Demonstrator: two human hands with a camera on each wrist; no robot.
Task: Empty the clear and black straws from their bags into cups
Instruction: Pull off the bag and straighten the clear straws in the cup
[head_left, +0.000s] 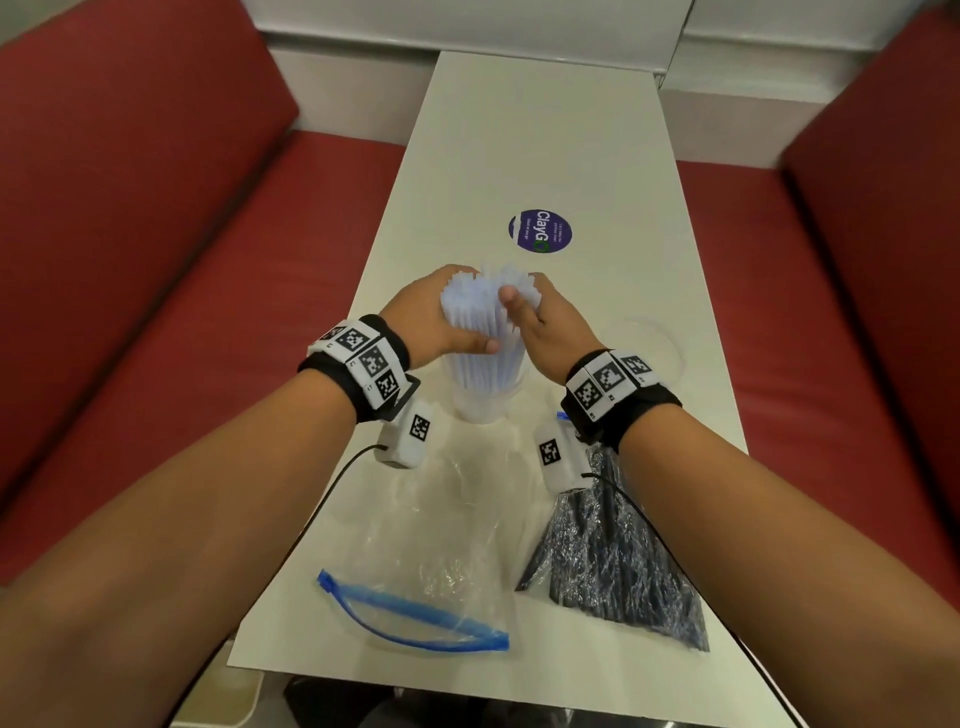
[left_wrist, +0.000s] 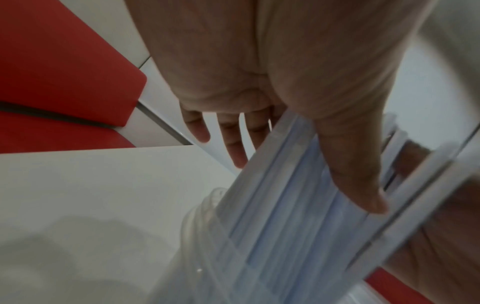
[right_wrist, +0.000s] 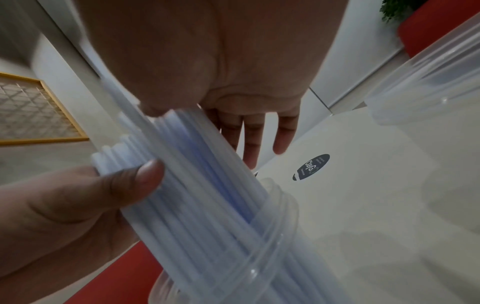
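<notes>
grip: my left hand and right hand both clasp the clear straws | place: standing in cup, table centre | handling: light, slippery, bendy, so hold mid-bundle | next: black straws bagged at 5 o'clock

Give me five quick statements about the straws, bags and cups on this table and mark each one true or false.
1. Both hands hold the clear straws standing in a clear cup. True.
2. The black straws are already in a cup. False: they lie in their bag on the table.
3. The blue-zip bag lies flat near the table's near edge. True.
4. The second cup holds black straws. False: it looks empty, beside the right hand.
5. The left hand rests flat on the table. False: its grip is on the straw bundle.
</notes>
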